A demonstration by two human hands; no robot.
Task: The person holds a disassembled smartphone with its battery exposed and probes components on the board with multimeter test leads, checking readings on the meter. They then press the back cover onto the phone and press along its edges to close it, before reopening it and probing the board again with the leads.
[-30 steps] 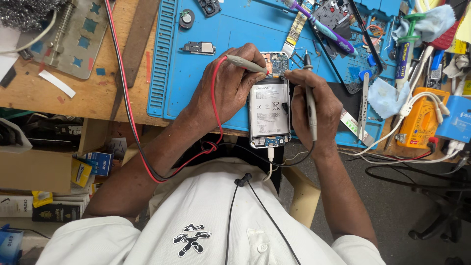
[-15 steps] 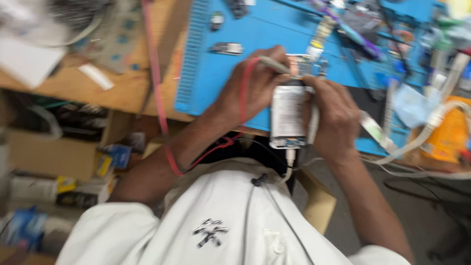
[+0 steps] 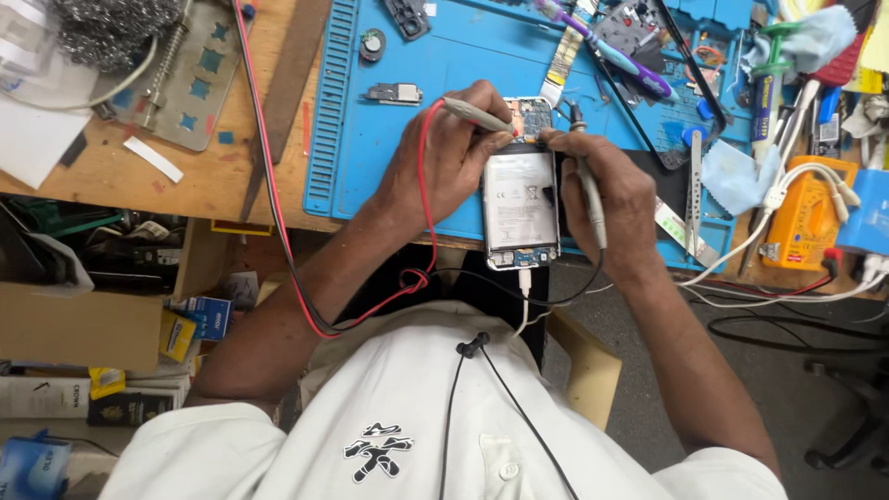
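Note:
An opened phone with its white battery showing lies on the blue work mat at the bench's front edge. My left hand holds a test probe with a red lead, its tip on the phone's upper circuit board. My right hand holds a second probe with a black lead, its tip near the board's top right. Both hands rest against the phone's sides. A white cable plugs into the phone's bottom end.
An orange multimeter sits at the right with white and red wires. Tweezers, a purple toothbrush, a blue cloth, small phone parts and a metal stencil plate lie around. Boxes sit on a shelf below the bench, left.
The view swung and blurred half a second ago, then settled. Both hands stay on the phone with the probes; the tips shifted only slightly on the board.

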